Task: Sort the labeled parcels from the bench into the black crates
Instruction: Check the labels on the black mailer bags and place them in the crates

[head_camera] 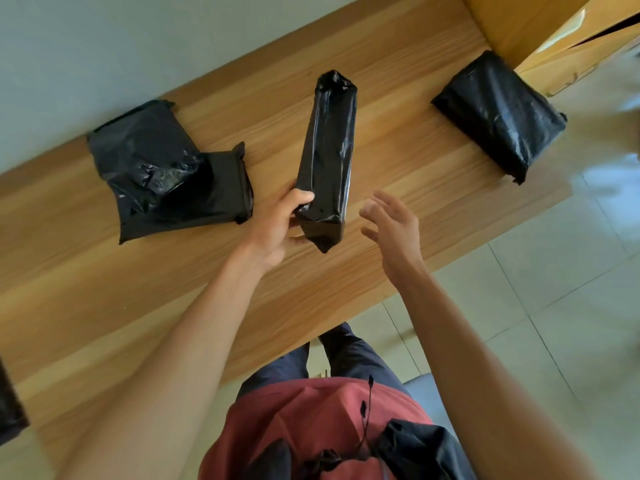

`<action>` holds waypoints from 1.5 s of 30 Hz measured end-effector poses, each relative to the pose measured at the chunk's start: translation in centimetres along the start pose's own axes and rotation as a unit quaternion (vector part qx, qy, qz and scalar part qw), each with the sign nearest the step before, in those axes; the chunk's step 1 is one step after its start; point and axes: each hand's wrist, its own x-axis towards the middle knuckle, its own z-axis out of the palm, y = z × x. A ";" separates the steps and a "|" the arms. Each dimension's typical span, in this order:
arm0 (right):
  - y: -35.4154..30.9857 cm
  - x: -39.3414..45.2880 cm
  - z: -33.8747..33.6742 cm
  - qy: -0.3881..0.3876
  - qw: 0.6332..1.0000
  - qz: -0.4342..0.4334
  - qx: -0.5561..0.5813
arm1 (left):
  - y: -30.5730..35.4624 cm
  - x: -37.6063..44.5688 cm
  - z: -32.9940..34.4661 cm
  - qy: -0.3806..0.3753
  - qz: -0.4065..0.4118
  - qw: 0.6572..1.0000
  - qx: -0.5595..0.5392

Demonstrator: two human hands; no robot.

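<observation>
The left hand (277,226) grips the near end of a long black plastic-wrapped parcel (327,161), thumb on top, holding it over the wooden bench (398,161). The right hand (391,230) hovers just beside it, empty, fingers spread wide. Two overlapping black parcels (166,171) lie on the bench to the left; another black parcel (498,116) rests at its right end.

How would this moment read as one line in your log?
left hand: holds long parcel | right hand: open, empty | bench: three more parcels | labels, crates: unseen
</observation>
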 end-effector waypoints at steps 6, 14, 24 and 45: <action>-1.2 -1.4 0.8 -0.121 0.989 0.023 0.082 | -1.0 -2.3 -0.5 -0.066 -0.023 0.982 -0.177; -2.3 -2.4 0.1 -0.062 0.991 -0.016 0.115 | 1.0 -5.0 0.5 0.084 0.173 0.980 0.054; -3.4 -4.7 0.9 -0.059 0.982 -0.174 0.042 | 0.1 -7.9 1.6 0.171 0.261 0.931 0.188; -0.8 -16.7 17.2 -0.321 0.923 -0.201 -0.061 | -6.9 -24.0 -12.1 0.426 0.270 0.863 0.038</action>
